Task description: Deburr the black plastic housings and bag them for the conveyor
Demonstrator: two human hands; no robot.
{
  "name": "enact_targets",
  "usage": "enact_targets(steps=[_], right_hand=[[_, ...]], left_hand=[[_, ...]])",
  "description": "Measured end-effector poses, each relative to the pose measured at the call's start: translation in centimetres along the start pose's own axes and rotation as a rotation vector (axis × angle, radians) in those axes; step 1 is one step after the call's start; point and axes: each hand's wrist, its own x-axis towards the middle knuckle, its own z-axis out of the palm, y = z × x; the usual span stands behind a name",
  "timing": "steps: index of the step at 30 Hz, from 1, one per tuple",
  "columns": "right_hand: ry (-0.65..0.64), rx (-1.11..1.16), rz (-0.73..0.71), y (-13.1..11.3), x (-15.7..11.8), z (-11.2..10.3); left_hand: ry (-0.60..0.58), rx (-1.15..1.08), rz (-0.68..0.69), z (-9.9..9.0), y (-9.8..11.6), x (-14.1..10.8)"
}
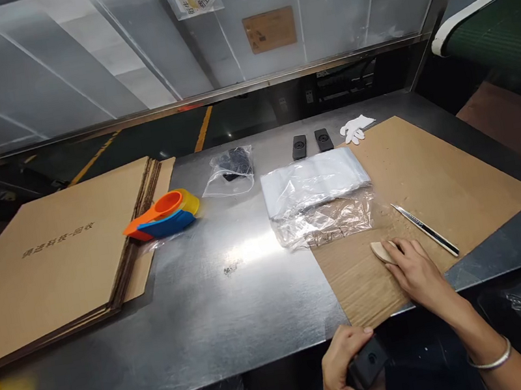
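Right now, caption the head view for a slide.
Left hand grips small black device; right hand presses beige pad on cardboard sheet.

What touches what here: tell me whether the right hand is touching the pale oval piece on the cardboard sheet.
Touching. The head view shows the right hand with fingertips lying on the pale oval piece, no gap between them, on the cardboard sheet.

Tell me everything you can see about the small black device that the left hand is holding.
The black device is a small, flat, rectangular block that looks like matte plastic, with rounded corners and a round dimple on its upper face. The left hand grips it at the near edge of the steel table, below the cardboard sheet. It is tilted, one end hidden in the hand. Two similar black devices lie at the back of the table.
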Motion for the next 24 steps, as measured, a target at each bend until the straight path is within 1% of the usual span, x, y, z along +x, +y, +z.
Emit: enact_targets(steps=[2,3,7,9,10,12,14,15,18,21,23,24], right_hand=[[-0.033,0.042,-0.013,-0.8,-0.4,-0.5],[-0.057,0.096,-0.021,-1.4,-0.7,-0.9],[-0.231,0.52,-0.082,-5.0,-2.4,-2.9],[-0.312,0.634,-0.17,-6.9,-3.1,-3.4],[-0.336,0.631,-0.239,-7.7,-3.5,-3.5],[-0.345,0.542,-0.397,-9.0,-3.9,-3.5],[-0.33,0.421,-0.527,-9.7,-4.0,-3.5],[-0.324,0.369,-0.57,-9.8,-4.0,-3.5],[-0.312,0.292,-0.606,-9.7,-3.9,-3.6],[-0.279,0.262,-0.573,-9.3,-4.0,-3.0],[-0.215,0.273,-0.607,-9.2,-4.3,-2.3],[-0.171,0.291,-0.651,-9.2,-4.5,-1.9]], left_hand=[[0.006,0.042,0.006,-0.2,0.2,0.1],[0.004,0.057,0.007,-0.3,0.2,0.1],[-0.003,0.1,-0.034,-0.7,-0.3,-0.3],[-0.016,0.113,-0.089,-0.8,-0.6,-0.5],[-0.021,0.111,-0.119,-0.7,-0.8,-0.6],[-0.005,0.095,-0.171,-0.6,-0.9,-0.6],[0.037,0.077,-0.197,-0.6,-0.9,-0.7],[0.057,0.075,-0.203,-0.6,-0.8,-0.7],[0.065,0.069,-0.186,-0.6,-0.6,-0.9],[0.037,0.059,-0.173,-0.5,-0.7,-1.2],[0.055,0.055,-0.18,-0.4,-0.8,-1.2],[0.074,0.048,-0.185,-0.4,-0.9,-1.2]])
